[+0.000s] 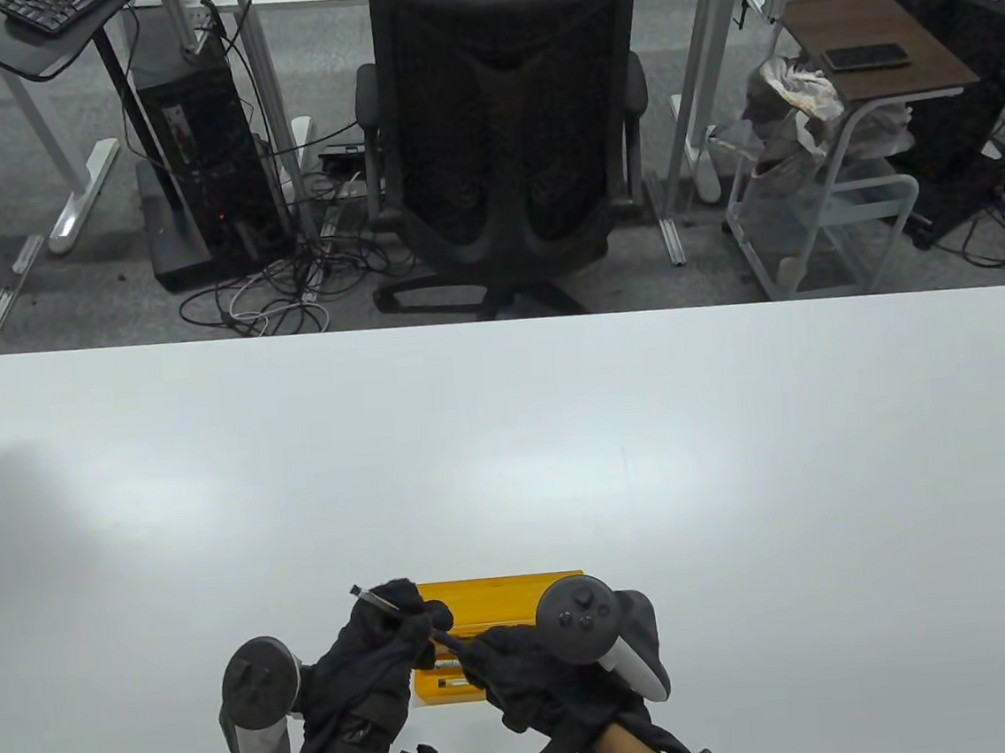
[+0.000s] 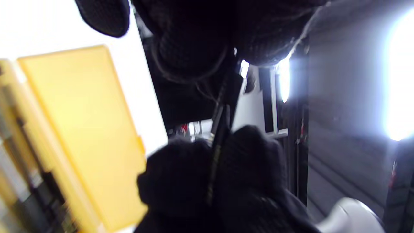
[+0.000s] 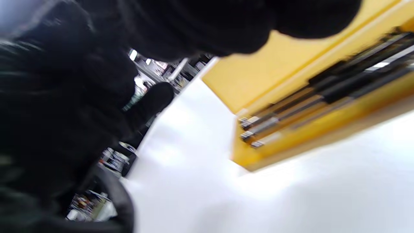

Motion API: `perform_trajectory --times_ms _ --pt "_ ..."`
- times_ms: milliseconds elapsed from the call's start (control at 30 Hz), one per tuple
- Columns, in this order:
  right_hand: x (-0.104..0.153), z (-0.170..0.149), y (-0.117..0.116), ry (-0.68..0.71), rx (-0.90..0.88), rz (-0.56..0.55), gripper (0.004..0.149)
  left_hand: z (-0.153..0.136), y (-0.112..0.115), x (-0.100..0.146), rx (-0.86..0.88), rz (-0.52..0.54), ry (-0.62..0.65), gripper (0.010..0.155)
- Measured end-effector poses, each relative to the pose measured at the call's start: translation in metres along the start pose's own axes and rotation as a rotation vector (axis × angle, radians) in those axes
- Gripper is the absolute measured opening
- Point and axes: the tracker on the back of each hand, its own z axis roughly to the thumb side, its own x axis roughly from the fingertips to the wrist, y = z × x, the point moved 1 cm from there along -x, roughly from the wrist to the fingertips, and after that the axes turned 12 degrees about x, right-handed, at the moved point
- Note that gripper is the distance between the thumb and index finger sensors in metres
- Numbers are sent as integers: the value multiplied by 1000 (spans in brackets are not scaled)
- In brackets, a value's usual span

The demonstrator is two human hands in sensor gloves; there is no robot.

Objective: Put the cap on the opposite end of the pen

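At the bottom centre of the table view, both hands met over the yellow case (image 1: 488,593), which lay open on the white desk (image 1: 509,447) with further pens (image 3: 291,119) in its tray. The left hand (image 1: 379,664) was curled closed around the pen (image 1: 389,608), whose thin end projected toward the upper left of the frame. The right hand (image 1: 531,671) pinched the pen's lower portion — whether that part was the cap or the barrel could not be told, since the wrist views were blurred.

Judged step: the cap was being pulled off or transferred, not yet seated on the opposite end. The next move would call for separating the cap, bringing it to the other end of the pen and pressing it on along the pen's axis — with the left grip steady.
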Motion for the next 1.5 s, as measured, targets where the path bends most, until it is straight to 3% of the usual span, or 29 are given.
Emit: perform_trajectory --times_ms 67,133,167,200,233,300,333,500,667,733,933,1300,1500 --pt "1 6 6 12 102 -57 47 7 -1 -2 -83 22 36 55" --pt "6 -1 10 -66 244 -60 46 11 -28 -3 -89 216 60 54" --pt "8 -11 18 -71 314 -101 46 9 -55 -1 -33 315 49 55" --pt "8 -22 26 -119 287 -162 46 6 -70 -1 -2 335 45 55" --pt "6 -33 34 -176 209 -217 46 3 -79 0 -28 282 61 55" --pt "2 -43 37 -225 49 -222 45 2 -80 5 -153 242 86 55" --pt "2 -45 37 -227 15 -241 45 3 -77 4 -246 207 111 56" --pt "7 -43 35 -212 169 -253 46 17 -45 2 -495 26 207 53" --pt "5 -37 30 -159 195 -235 45 31 -8 10 -989 -171 379 48" --pt "6 -33 27 -130 227 -236 46 32 0 12 -1053 -206 400 47" --pt "5 -17 15 -17 230 -204 46 27 11 13 -1085 -256 397 46" --pt "4 -16 9 2 148 -158 46 24 18 14 -1058 -285 401 46" --pt "4 -12 5 17 192 -123 46 23 22 15 -1081 -316 408 46"
